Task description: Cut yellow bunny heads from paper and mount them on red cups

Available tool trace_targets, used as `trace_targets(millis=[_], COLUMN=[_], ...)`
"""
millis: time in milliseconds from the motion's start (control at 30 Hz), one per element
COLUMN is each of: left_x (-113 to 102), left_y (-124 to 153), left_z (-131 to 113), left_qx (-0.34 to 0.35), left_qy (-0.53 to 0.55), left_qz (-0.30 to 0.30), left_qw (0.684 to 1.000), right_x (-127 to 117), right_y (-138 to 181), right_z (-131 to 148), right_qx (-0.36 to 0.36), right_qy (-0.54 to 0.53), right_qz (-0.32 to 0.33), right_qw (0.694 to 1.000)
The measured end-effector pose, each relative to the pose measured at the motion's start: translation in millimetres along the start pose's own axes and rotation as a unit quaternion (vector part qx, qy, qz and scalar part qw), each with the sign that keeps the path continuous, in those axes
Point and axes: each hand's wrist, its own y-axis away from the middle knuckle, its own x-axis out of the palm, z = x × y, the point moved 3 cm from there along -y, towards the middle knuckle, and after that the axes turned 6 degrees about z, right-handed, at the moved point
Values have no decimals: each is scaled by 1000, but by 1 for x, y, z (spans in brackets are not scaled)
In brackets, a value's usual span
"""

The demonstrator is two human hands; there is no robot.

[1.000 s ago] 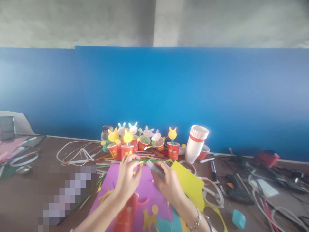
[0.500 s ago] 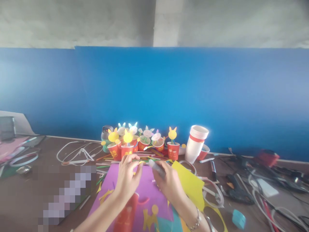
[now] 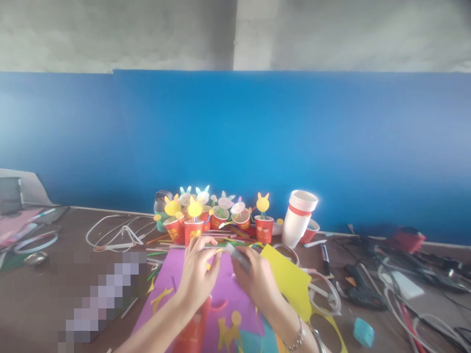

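Note:
Thumb and fingers of my left hand (image 3: 198,277) pinch a small yellow paper piece (image 3: 220,250). Opposite it, my right hand (image 3: 257,279) is closed around a grey tube with a whitish tip (image 3: 235,254), the tip pointing at the yellow piece; I cannot tell whether they touch. Both hands are above a purple paper sheet (image 3: 230,294). Below my left wrist lies a red paper cup (image 3: 196,326), partly hidden by the arm. Yellow paper cutouts (image 3: 235,319) rest on the purple sheet, and a yellow sheet (image 3: 289,279) is to the right of my right hand.
Red cups (image 3: 264,230) with paper animal heads stand along the back, beside stacked white cups (image 3: 297,218). Several coloured sticks (image 3: 231,235) lie before them. Cables (image 3: 121,235) are at left; a black glue gun (image 3: 364,289), a cyan block (image 3: 364,332) and more wires are at right.
My left hand has shifted slightly right, bringing the yellow piece closer to the tube's tip. My right hand has barely moved.

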Motion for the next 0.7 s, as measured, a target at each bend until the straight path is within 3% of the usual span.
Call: trace_targets(millis=[167,333,567,700], left_x=[-3,0,4,0], left_y=[-1,0,0,-3], left_z=[4,-4,4,9], left_qx=[-23,1,-21,-37], left_qy=[-24,-1,13,3], left_qz=[-19,14,-1,-20], left_qw=[999,1000,1000,999], right_x=[-2,1,-4,-7], right_y=[2,6,-1,0], right_z=[6,9,-3,2], right_qx=[-24,-57,-17,-37], right_qy=[4,1,33,8], right_qz=[5,-4,-23,-16], right_qw=[1000,998,999,999])
